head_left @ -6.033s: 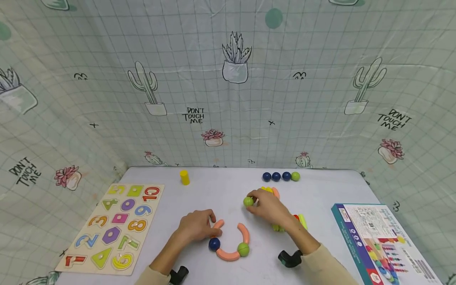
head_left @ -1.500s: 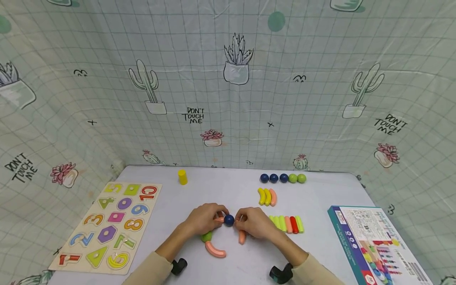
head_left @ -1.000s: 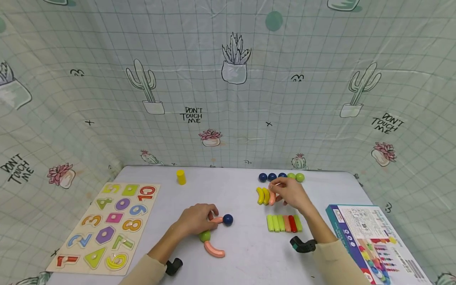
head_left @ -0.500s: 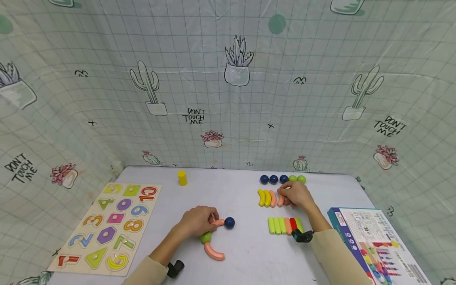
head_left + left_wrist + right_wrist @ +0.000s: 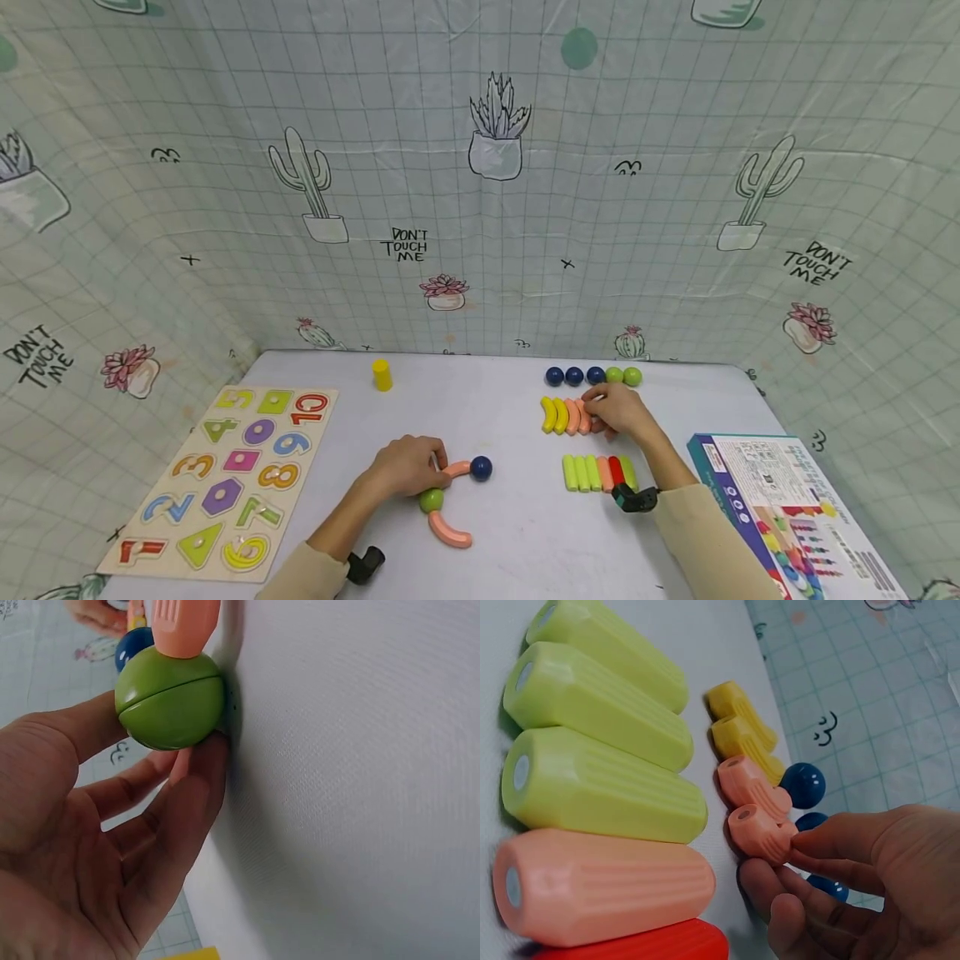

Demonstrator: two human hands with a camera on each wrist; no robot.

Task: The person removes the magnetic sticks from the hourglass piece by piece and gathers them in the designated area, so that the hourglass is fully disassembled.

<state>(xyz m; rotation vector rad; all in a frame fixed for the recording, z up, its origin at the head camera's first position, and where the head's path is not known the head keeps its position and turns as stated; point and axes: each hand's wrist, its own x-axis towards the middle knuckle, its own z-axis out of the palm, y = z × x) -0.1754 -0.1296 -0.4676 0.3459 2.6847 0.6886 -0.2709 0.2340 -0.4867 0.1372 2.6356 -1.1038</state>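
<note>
My left hand (image 5: 407,467) pinches a curved pink piece (image 5: 457,468) that spans from a green ball (image 5: 431,500) to a dark blue ball (image 5: 481,468). A second curved pink piece (image 5: 451,531) joins the green ball below. In the left wrist view, thumb and fingers reach around behind the green ball (image 5: 171,701), partly hidden. My right hand (image 5: 617,410) pinches the rightmost curved pink piece (image 5: 761,834) between thumb and fingers. That piece stands beside another curved pink one (image 5: 751,784) and two yellow ones (image 5: 739,724).
Behind lies a row of blue and green balls (image 5: 574,377). Nearer stands a row of straight green, pink and red bars (image 5: 582,473). A number puzzle board (image 5: 247,450) lies left, a printed box (image 5: 795,508) right, a yellow cylinder (image 5: 382,375) at the back.
The right hand left the blue ball and carried a curved pink piece to the curved row, closing the gap beside its neighbour. The left hand stayed at its chain. Earlier, a green ball joined the back row.
</note>
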